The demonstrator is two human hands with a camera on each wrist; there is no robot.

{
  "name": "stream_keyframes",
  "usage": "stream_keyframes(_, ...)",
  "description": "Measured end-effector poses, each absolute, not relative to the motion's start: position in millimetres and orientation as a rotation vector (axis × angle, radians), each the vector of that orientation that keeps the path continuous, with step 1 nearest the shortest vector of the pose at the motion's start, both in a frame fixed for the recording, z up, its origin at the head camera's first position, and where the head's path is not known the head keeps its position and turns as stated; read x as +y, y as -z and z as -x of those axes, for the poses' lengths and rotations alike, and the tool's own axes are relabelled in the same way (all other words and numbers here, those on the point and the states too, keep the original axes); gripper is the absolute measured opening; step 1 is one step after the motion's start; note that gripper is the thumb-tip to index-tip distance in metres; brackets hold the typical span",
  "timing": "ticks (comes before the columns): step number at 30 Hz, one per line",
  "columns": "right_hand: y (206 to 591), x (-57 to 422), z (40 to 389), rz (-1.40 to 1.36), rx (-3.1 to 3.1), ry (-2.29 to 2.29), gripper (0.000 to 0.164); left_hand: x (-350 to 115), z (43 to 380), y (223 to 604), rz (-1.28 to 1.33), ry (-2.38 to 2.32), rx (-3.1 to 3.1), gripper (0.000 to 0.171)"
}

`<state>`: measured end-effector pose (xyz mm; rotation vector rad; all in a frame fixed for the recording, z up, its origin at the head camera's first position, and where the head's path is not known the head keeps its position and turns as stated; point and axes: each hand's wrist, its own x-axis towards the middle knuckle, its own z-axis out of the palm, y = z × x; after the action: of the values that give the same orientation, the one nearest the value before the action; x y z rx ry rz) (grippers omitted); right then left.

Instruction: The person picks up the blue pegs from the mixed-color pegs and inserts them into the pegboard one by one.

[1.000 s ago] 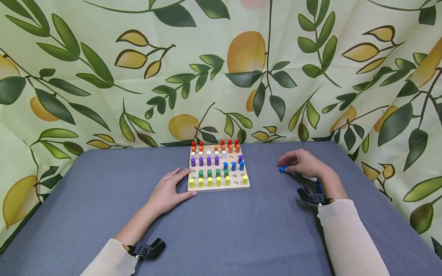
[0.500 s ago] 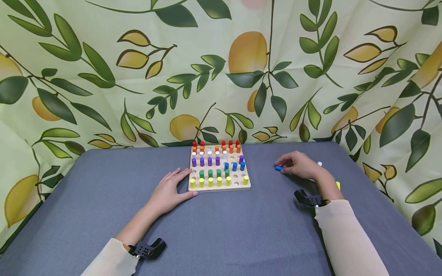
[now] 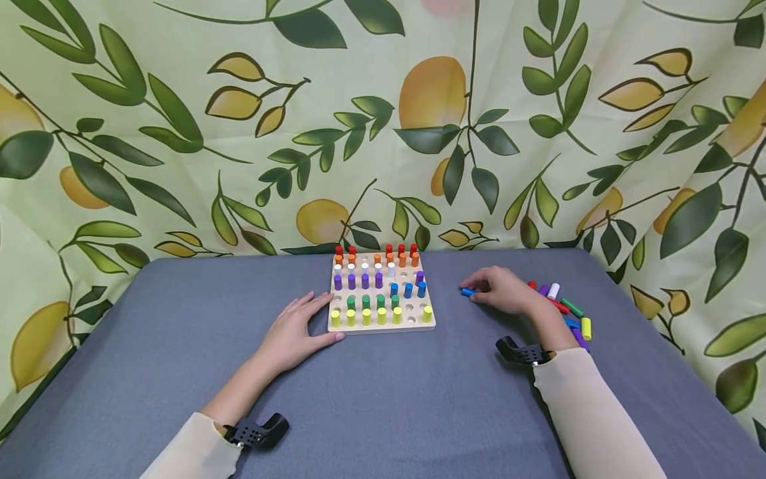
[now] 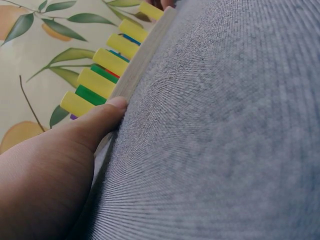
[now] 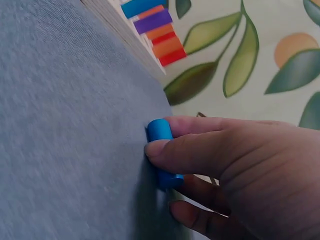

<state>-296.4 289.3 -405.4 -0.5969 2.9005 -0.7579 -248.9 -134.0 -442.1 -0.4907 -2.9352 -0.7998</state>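
A wooden pegboard stands on the grey-blue cloth, holding rows of red, orange, white, purple, blue, green and yellow pegs, with a few bare holes among them. My left hand lies spread at its left side, and in the left wrist view the thumb touches the front edge. To the right of the board, my right hand pinches a blue peg between thumb and fingers. That peg is tilted, low over the cloth. The right wrist view also catches one corner of the pegboard.
Loose pegs lie in a small heap right of my right forearm, among them a green peg, a white peg and a yellow peg. A leaf-patterned curtain rises behind the table and at its sides.
My right hand has moved left towards the pegboard with the blue peg, uncovering the heap of loose pegs. The left hand has stayed at the board.
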Motion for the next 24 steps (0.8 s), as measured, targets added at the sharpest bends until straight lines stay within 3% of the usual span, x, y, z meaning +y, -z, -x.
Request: stream_keyframes(24, 411.9, 244.6, 299.5, 0.691, 2.959, 0.716, 0.02, -134.8, 250.2, 444.4, 0.505, 0.801, -2.921, 0.081)
